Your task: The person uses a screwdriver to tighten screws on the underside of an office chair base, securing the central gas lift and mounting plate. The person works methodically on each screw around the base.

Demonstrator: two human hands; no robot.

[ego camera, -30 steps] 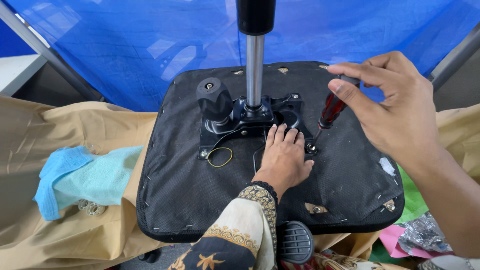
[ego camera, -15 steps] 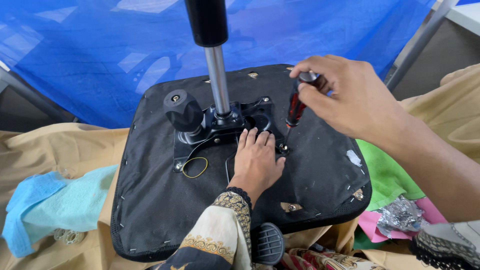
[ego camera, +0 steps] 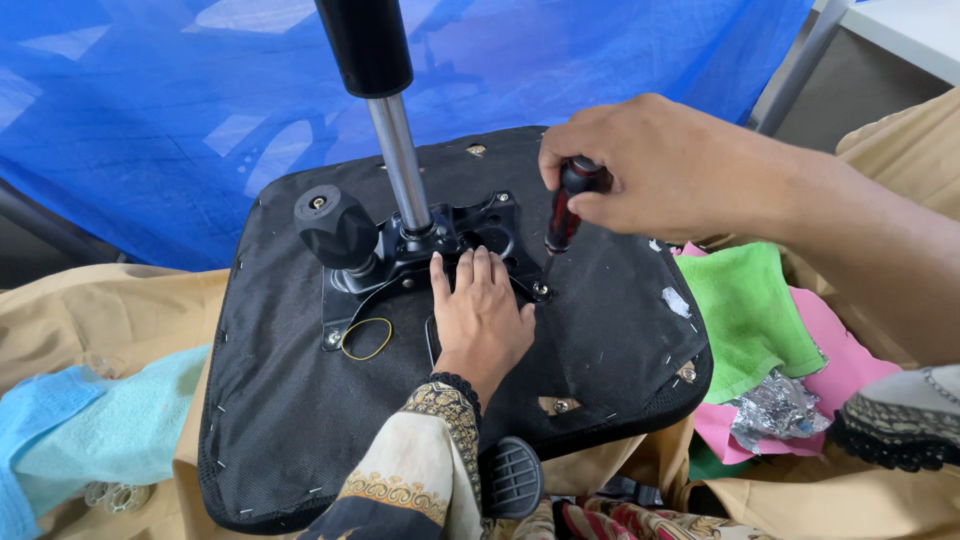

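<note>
Upturned chair seat (ego camera: 300, 400) lies bottom-up, filling most of my view. My left hand (ego camera: 482, 318) is flat on its black mechanism plate (ego camera: 455, 240), fingers together, probably to steady it. My right hand (ego camera: 660, 170) has fingers clamped on a red-black screwdriver (ego camera: 566, 212), tip at a corner screw (ego camera: 541, 290). The gas lift column (ego camera: 385, 120) stands close beside it. Green cloth (ego camera: 750, 310) to the right, yellow rubber band (ego camera: 367, 338) near the plate.

Seat base (ego camera: 300, 420) on the cloth, mechanism plate (ego camera: 455, 245) on top

Rubber band (ego camera: 367, 338) left of the left hand (ego camera: 482, 320) (screwdriver (ego camera: 568, 208) just right); knob (ego camera: 335, 225) behind.
</note>
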